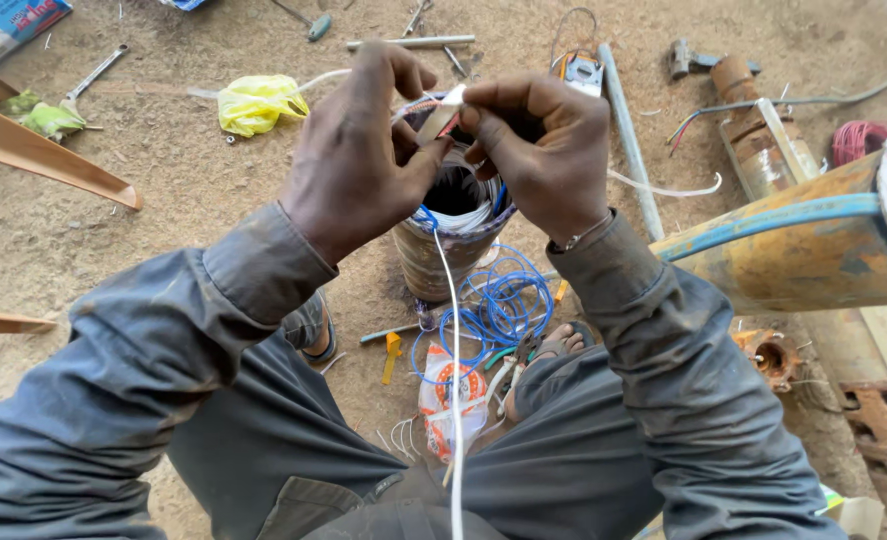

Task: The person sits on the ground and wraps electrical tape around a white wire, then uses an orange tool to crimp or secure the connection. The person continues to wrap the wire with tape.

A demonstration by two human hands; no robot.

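While a white strip [454,330] is pinched at its top between left hand [359,150] and right hand [544,150], both closed, it is held above a rusty cylindrical housing [454,235]; blue wire [504,305] lies coiled beside.

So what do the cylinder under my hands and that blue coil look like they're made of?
Cylinder: seemingly metal, dull brown and rusty-looking outside, wire windings inside. Blue coil: likely plastic-insulated wire, glossy and bending in loose loops on the dirt.

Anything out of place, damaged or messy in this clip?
Yes. Tools and scraps lie scattered on the dirt floor: a spanner, a crumpled yellow bag, loose blue wire. Both hands, left hand and right hand, pinch a white strip.
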